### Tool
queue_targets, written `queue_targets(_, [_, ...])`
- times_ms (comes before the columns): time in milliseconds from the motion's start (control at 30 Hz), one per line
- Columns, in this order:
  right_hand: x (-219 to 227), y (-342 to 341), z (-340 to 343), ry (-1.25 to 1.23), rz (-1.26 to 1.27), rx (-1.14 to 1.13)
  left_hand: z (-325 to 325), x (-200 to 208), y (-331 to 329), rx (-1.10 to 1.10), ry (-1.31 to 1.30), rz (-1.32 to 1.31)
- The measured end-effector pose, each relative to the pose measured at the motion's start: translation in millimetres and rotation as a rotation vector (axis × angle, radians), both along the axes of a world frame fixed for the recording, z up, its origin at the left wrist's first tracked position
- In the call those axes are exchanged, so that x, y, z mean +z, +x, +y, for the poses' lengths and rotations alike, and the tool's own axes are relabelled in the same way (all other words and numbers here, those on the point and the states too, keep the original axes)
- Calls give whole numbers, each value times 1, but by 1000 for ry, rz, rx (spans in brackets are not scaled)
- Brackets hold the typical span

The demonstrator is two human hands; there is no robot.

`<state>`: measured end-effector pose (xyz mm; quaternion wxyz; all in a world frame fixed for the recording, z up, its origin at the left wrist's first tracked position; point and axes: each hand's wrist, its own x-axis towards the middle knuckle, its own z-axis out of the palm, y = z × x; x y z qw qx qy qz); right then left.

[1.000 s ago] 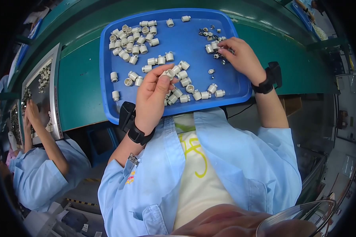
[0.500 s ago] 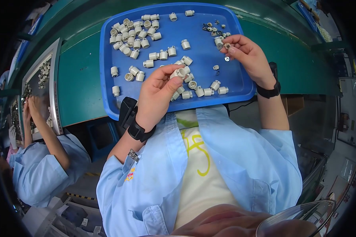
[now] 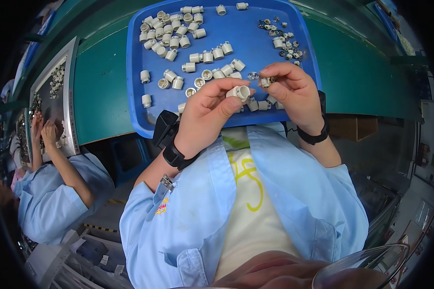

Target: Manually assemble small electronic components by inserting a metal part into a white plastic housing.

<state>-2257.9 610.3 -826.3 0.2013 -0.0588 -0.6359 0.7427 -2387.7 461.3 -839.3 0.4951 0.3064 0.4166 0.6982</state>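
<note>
My left hand [image 3: 203, 113] is closed around a white ceramic lamp socket shell [image 3: 238, 93], its open end turned to the right. Close beside it, my right hand [image 3: 298, 98] pinches a small white and metal socket insert [image 3: 266, 82] between thumb and fingers. The two parts are apart. Both hands hover over the near side of a blue tray [image 3: 248, 36]. A small shiny metal disc [image 3: 253, 75] shows just left of the right fingertips. More white socket shells [image 3: 219, 73] lie behind and under my hands, partly hidden.
White socket shells [image 3: 166, 38] crowd the tray's far left. Several small inserts and metal bits [image 3: 287, 45] lie at its far right. The tray stands on a green table [image 3: 101, 91]. At left, another person's hands [image 3: 46, 132] work over a metal-framed tray [image 3: 72, 106] of small parts.
My right hand has come from the small-parts pile toward my left hand, carrying the insert. The shell in my left hand now faces right. The whole view has shifted slightly.
</note>
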Motion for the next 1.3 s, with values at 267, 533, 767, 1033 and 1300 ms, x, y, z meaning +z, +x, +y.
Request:
queue_targets(267, [-6, -11, -15, -74, 30, -3, -2, -6, -2, 66, 29, -11])
queue_targets(533, [-18, -14, -24, 14, 3, -50, -2, -5, -7, 47, -75, -6])
queue_targets(767, [-23, -19, -27, 379, 96, -185, -5, -6, -6, -39, -133, 25])
queue_targets(1033, [-16, -15, -32, 557, 113, -232, -9, -14, -2, 22, -80, 64])
queue_targets(1300, [-23, -8, -44, 262, -9, -238, -9, -18, 3, 94, -90, 106])
